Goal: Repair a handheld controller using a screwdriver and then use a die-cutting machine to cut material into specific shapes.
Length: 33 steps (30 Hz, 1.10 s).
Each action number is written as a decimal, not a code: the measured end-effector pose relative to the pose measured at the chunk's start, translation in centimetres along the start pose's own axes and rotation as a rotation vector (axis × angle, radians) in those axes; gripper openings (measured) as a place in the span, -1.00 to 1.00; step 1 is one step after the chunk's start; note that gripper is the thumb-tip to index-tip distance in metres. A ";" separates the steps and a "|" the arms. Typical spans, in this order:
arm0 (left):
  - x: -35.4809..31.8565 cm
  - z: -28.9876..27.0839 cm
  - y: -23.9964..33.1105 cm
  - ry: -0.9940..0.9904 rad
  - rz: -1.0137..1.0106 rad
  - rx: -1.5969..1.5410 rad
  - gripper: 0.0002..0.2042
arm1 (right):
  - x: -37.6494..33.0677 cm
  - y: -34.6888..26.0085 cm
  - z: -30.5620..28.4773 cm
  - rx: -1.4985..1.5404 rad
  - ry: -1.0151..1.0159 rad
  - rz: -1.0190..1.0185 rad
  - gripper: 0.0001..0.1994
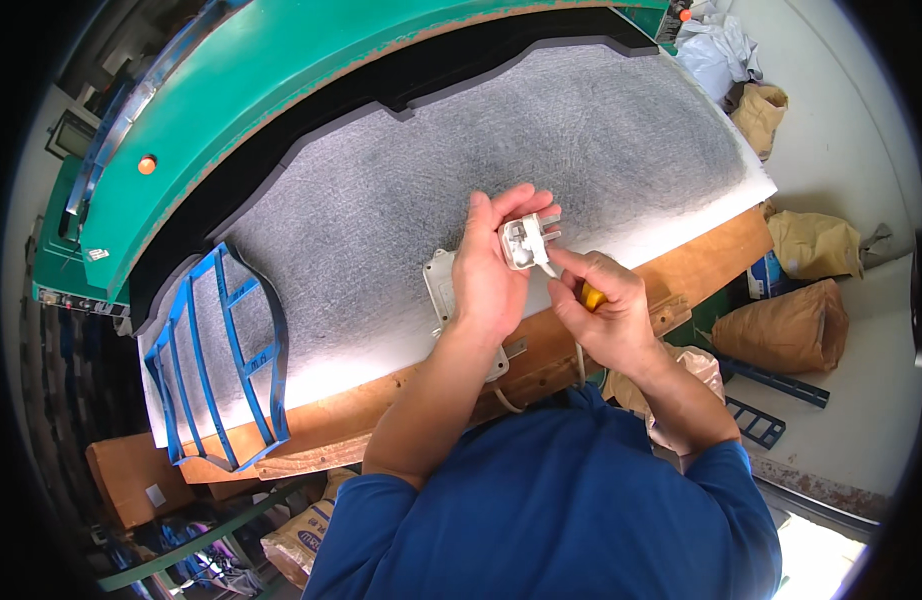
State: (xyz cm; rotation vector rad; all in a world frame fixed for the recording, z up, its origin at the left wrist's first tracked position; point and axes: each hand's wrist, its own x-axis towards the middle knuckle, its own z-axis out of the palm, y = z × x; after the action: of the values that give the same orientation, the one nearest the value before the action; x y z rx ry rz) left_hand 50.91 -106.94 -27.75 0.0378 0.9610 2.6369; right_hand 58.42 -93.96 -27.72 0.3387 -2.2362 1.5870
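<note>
My left hand [489, 285] is turned palm up and holds a white power plug [518, 243] against its fingers. The inside of the plug shows, and its metal pins point right. A white cable [547, 270] leaves the plug's lower side toward my right hand [613, 315]. That hand is closed around a yellow-handled tool [593, 296]; most of the tool is hidden in the palm. Its thumb and forefinger are close to the cable, but I cannot tell whether they touch it. A white box-shaped fitting [440, 280] lies partly under my left forearm.
A grey-black, white-edged sheet [581, 130] covers the bench, with a wooden board [716, 258] along its near edge. A blue curved frame [194, 335] stands at left. Behind arches a green machine body [221, 85] with an orange button [147, 164]. Brown paper sacks [786, 325] lie at right.
</note>
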 end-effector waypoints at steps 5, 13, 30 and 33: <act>0.0 -0.1 -0.1 -0.038 0.026 0.009 -0.43 | 0.4 -1.1 0.3 -0.179 0.006 -0.036 -0.63; -0.4 0.3 0.2 -0.050 0.052 0.058 -0.40 | 0.6 -2.1 0.7 -0.391 -0.008 -0.110 -0.66; -0.3 -2.1 0.3 -0.339 -0.020 -0.143 -0.44 | 2.6 -5.8 -4.3 0.125 0.008 -0.301 -0.51; -0.5 -1.5 0.4 -0.334 -0.020 -0.124 -0.43 | 2.9 -5.5 -2.8 -0.021 -0.055 -0.351 -0.54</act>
State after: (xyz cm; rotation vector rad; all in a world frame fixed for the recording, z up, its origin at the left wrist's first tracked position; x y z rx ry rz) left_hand 51.08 -108.28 -28.61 0.4216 0.6811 2.5552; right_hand 58.52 -93.07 -20.97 0.7326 -2.0884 1.3813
